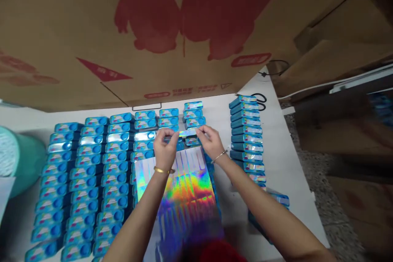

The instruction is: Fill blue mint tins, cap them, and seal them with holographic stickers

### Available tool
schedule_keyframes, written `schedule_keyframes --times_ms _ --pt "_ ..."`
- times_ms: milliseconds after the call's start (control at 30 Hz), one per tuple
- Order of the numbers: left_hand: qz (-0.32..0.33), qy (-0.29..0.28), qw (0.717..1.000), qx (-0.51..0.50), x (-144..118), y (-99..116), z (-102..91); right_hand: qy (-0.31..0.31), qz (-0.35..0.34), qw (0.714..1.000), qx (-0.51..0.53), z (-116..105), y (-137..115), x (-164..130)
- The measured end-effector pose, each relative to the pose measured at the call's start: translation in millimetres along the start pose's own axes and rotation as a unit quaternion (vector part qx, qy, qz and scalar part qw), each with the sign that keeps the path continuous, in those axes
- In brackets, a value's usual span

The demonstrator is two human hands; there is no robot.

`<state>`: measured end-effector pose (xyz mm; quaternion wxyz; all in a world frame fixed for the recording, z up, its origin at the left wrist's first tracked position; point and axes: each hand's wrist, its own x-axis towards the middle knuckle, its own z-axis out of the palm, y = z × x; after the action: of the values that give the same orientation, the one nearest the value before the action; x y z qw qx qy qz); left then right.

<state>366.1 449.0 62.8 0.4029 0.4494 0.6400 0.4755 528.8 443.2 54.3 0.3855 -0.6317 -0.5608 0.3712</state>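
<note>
My left hand (165, 147) and my right hand (210, 141) pinch the two ends of a narrow holographic sticker strip (187, 133), held level just above the small blue boxes (144, 135). A shiny holographic sheet (181, 184), cut into strips at its far end, lies under my wrists on top of the boxes. Several rows of the blue boxes (92, 172) cover the white table (282, 155) to the left. Another column of blue boxes (247, 135) lies to the right of my right hand.
A large brown cardboard box (153, 28) with red print stands along the table's far edge. Black scissors (260, 100) lie at the far right corner. A teal object (21, 159) sits at the left edge. More cardboard (344, 32) and speckled floor (322, 172) are to the right.
</note>
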Motion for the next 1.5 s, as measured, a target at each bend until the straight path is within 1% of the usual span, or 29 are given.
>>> schedule_keyframes --times_ms 67,100,167,233,333,500,600,700,733,767,833,900,933,967,1033,1067,1100,1133,1167,1200,1233,1267,1300,1333,1367,1400,1433,1467,1500 --pt "0.045 0.013 0.997 0.056 20 2 28.8 0.022 -0.012 0.996 -0.083 -16 12 25" --pt "0.048 0.02 0.995 0.085 28 4 41.3 0.03 -0.014 0.992 -0.122 -21 17 36" --pt "0.033 0.033 0.989 0.144 40 7 61.5 0.034 -0.018 0.982 -0.185 -28 25 54" --pt "0.022 0.037 0.98 0.196 47 9 75.3 0.028 -0.023 0.974 -0.225 -31 31 67" --pt "0.021 0.034 0.968 0.25 54 8 87.3 0.019 -0.027 0.966 -0.256 -32 40 81" --pt "0.037 0.016 0.952 0.304 61 -1 97.6 0.007 -0.037 0.964 -0.263 -30 54 91" --pt "0.052 0.008 0.945 0.324 63 -4 99.3 -0.003 -0.005 0.972 -0.233 -26 64 94" --pt "0.047 0.035 0.941 0.335 66 -3 96.2 0.012 0.057 0.987 -0.152 -20 75 92" --pt "0.038 0.047 0.941 0.334 67 -2 94.4 0.018 0.064 0.991 -0.113 -18 79 91" --pt "0.029 0.053 0.941 0.333 68 -1 92.8 0.021 0.059 0.996 -0.071 -16 83 88" --pt "0.012 0.051 0.942 0.332 70 0 91.2 0.014 0.026 1.0 0.003 -12 90 83" --pt "-0.003 0.043 0.94 0.339 71 2 93.5 -0.003 -0.002 0.999 0.032 -11 95 78" --pt "-0.011 0.042 0.938 0.344 71 2 95.8 -0.014 -0.005 1.0 0.017 -12 96 76" --pt "-0.017 0.042 0.937 0.347 71 2 98.2 -0.03 -0.006 0.999 -0.019 -14 97 74" --pt "-0.022 0.043 0.936 0.348 69 3 98.9 -0.074 -0.016 0.988 -0.133 -23 95 69" --pt "-0.014 0.04 0.939 0.342 68 3 94.6 -0.088 -0.027 0.977 -0.193 -28 92 65" --pt "0.004 0.028 0.944 0.33 66 3 85.6 -0.087 -0.038 0.966 -0.242 -33 88 61" --pt "0.033 0.002 0.95 0.312 63 3 71.1 -0.07 -0.048 0.958 -0.274 -37 83 55" --pt "0.07 -0.035 0.953 0.293 59 2 51.0 -0.041 -0.054 0.955 -0.288 -40 77 48" --pt "0.109 -0.079 0.95 0.281 54 1 25.8 -0.009 -0.058 0.956 -0.287 -41 70 40" --pt "0.146 -0.125 0.942 0.276 47 0 -3.3 0.016 -0.062 0.959 -0.277 -40 61 30" --pt "0.17 -0.16 0.928 0.291 38 -2 -34.5 0.028 -0.07 0.962 -0.261 -36 51 19" --pt "0.18 -0.178 0.911 0.325 27 -4 -65.8 0.027 -0.081 0.967 -0.24 -29 40 8" --pt "0.184 -0.183 0.895 0.362 17 -7 -95.2 0.016 -0.095 0.971 -0.217 -19 28 -4" --pt "0.18 -0.187 0.878 0.402 6 -11 -121.0 -0.002 -0.11 0.975 -0.194 -6 16 -15" --pt "0.173 -0.186 0.861 0.44 -4 -16 -141.7 -0.026 -0.124 0.977 -0.173 9 4 -26" --pt "0.167 -0.189 0.847 0.467 -13 -22 -156.9 -0.053 -0.136 0.977 -0.157 26 -8 -36" --pt "0.162 -0.189 0.837 0.488 -21 -27 -166.6 -0.085 -0.147 0.974 -0.149 43 -18 -45" --pt "0.159 -0.188 0.83 0.5 -26 -31 -171.3 -0.116 -0.156 0.969 -0.15 60 -27 -52"
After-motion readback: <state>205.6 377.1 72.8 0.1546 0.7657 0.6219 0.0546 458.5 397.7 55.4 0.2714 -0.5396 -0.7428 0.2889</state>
